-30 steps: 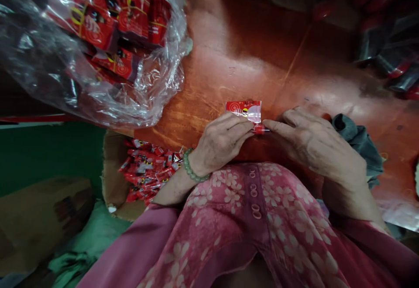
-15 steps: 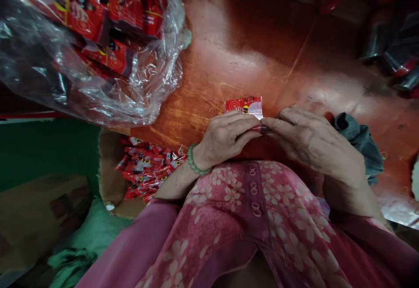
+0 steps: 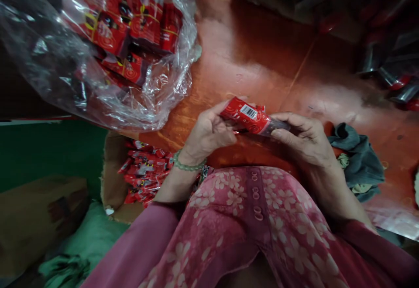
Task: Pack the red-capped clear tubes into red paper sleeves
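Note:
Above the table in front of my body is a red printed packet [image 3: 250, 118] with a white barcode and a dark right end. My right hand [image 3: 301, 139] pinches that dark end between thumb and fingers. At the packet's other end is my left hand [image 3: 209, 131], palm turned up, its curled fingers partly hidden behind the packet. A green bead bracelet [image 3: 187, 166] circles my left wrist. Small red bits show behind the packet and by my left thumb; I cannot tell what they belong to.
A clear plastic bag [image 3: 163, 109] with banded red packets lies at upper left. Below it, a cardboard box [image 3: 113, 179] holds many small red packets [image 3: 147, 170]. A dark grey-green cloth [image 3: 360, 157] sits right on the orange-brown table [image 3: 216, 56]. Red-and-clear items [image 3: 393, 74] lie at far right.
My hands were close together, pressing a packet down near the table. Now the packet is raised and turned barcode up, and my left palm has rolled upward.

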`<state>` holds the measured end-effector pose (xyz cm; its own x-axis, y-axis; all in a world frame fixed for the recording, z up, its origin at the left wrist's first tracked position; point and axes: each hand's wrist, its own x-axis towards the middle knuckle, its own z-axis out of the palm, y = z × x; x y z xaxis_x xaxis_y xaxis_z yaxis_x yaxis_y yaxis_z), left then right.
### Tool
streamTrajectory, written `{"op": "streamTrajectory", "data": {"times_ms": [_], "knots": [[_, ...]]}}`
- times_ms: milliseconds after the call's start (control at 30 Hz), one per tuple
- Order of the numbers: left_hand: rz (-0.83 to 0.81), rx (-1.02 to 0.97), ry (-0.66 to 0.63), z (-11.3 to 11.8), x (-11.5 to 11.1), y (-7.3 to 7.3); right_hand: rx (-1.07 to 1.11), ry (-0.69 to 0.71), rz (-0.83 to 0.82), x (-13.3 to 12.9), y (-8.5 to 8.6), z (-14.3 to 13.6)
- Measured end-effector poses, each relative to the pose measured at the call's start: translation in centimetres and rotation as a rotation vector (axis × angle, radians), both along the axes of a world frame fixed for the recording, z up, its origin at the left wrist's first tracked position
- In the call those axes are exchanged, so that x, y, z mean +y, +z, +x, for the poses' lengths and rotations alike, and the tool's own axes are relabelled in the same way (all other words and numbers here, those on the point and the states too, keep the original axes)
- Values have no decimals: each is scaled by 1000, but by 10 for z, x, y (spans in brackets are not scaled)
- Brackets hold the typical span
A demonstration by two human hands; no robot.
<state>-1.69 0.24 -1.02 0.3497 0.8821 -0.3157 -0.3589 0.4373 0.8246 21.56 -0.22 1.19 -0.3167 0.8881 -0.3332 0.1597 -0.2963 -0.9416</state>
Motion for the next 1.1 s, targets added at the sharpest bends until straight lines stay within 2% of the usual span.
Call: {"op": "streamTrajectory", "data": {"times_ms": [67,200,333,400,533,667,767,933,1100], "knots": [[-74,-66,31,10,-6,-4,46,-48,-58,0,-2,-3],[-164,-47,183,29,-14,-7,114,-85,-87,1,-3,-12],[-206,-40,261,37,-14,-6,106,-27,-77,-1,-2,-17],[-212,-25,298,40,-13,-4,72,-10,-35,-5,-3,-19],[-188,41,378,45,-12,-1,-15,-121,117,-12,-7,-28],[-163,29,369,43,-7,3,155,-181,105,-10,-8,-36],[-137,-65,384,40,-3,9,259,-150,46,-4,-6,-34],[-185,-177,312,44,-2,17,266,-62,46,0,-5,-28],[-269,-142,240,49,-10,10,220,-68,38,2,-4,-27]]}}
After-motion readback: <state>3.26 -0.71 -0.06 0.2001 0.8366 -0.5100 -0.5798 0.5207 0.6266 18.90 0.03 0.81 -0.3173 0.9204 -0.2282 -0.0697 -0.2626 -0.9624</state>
